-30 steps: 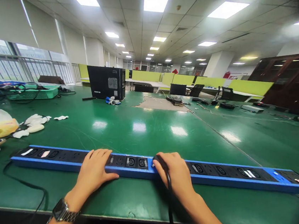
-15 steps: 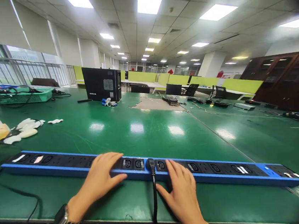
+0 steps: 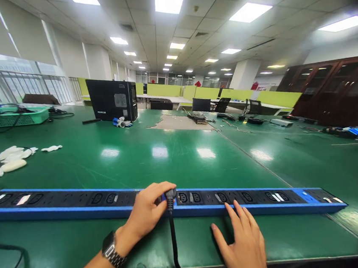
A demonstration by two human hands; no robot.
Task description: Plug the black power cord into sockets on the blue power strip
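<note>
A long blue and black power strip (image 3: 206, 210) lies across the green table. My left hand (image 3: 150, 207), with a watch on its wrist, has its thumb and fingers closed on a black plug (image 3: 170, 194) at the middle of the strip. From the plug a black cable (image 3: 174, 241) hangs down over the table's front edge. My right hand (image 3: 243, 238) is open with fingers spread, its fingertips at the strip's front edge, right of the plug, and it holds nothing.
On the green table (image 3: 130, 156) stand a black computer case (image 3: 111, 100) and a green basket (image 3: 33, 116) with cables. White scraps (image 3: 11, 156) lie at the left. Another thin cable (image 3: 5, 246) is at the front left, and several devices lie at the back right.
My left hand has moved right along the strip and closed on the plug. My right hand has moved right, away from the plug. The view has shifted, and the strip appears further left.
</note>
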